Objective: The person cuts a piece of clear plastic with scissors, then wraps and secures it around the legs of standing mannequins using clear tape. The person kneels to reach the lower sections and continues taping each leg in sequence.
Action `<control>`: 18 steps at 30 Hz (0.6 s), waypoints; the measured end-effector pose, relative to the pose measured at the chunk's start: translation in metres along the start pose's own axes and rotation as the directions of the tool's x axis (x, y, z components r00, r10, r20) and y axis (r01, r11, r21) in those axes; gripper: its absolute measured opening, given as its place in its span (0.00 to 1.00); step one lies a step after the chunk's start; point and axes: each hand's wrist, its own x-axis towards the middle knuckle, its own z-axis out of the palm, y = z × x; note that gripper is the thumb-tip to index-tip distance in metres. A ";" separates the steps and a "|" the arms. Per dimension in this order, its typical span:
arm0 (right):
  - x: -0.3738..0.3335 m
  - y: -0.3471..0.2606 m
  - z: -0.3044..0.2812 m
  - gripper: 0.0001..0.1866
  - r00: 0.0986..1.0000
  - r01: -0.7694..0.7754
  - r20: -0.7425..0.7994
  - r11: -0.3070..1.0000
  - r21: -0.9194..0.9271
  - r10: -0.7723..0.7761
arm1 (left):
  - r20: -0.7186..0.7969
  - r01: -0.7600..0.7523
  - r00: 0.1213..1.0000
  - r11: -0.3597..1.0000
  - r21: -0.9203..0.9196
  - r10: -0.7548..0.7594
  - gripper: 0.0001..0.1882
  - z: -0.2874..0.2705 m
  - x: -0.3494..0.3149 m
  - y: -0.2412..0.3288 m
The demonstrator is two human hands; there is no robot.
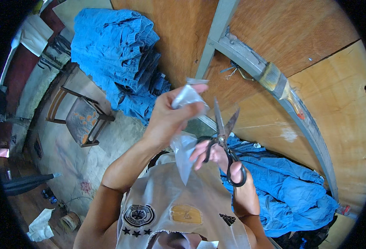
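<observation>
My left hand [168, 110] is closed around a clear plastic bag [187, 97], pinched between thumb and fingers. Part of the crumpled plastic sticks out above the fist, and a pointed end hangs below it. Close by on the right, my right hand [218, 159] has its thumb and fingers in the black handles of a pair of scissors [223, 135]. The blades point upward and stand apart, with nothing between them. They are to the right of the plastic, not touching it.
Folded blue garments [112, 50] are piled at the upper left; more blue cloth [287, 182] lies at lower right. A grey metal frame [249, 58] crosses the wooden boards [332, 95], with a paintbrush [291, 97] on it. A worn chair [81, 118] stands left, near a closed umbrella [29, 184].
</observation>
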 end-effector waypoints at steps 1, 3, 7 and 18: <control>-0.003 -0.007 -0.002 0.67 0.986 -0.009 -0.164 0.970 -0.245 -0.032 | -0.028 0.014 0.999 0.998 -0.058 -0.016 0.24 -0.004 -0.001 0.000; -0.009 -0.022 -0.005 0.64 0.865 -0.122 -0.423 0.705 -0.699 -0.270 | -0.049 0.046 0.997 0.993 -0.109 -0.052 0.23 -0.009 -0.003 -0.002; -0.017 -0.056 -0.019 0.56 0.639 -0.383 -0.137 -0.158 -0.910 -0.757 | 0.068 0.087 0.994 0.995 -0.056 -0.083 0.21 -0.007 -0.014 -0.006; -0.021 -0.096 -0.031 0.48 0.613 -0.408 0.038 -0.357 -0.840 -0.790 | 0.096 -0.164 0.981 0.986 -0.036 0.166 0.15 0.024 -0.018 -0.005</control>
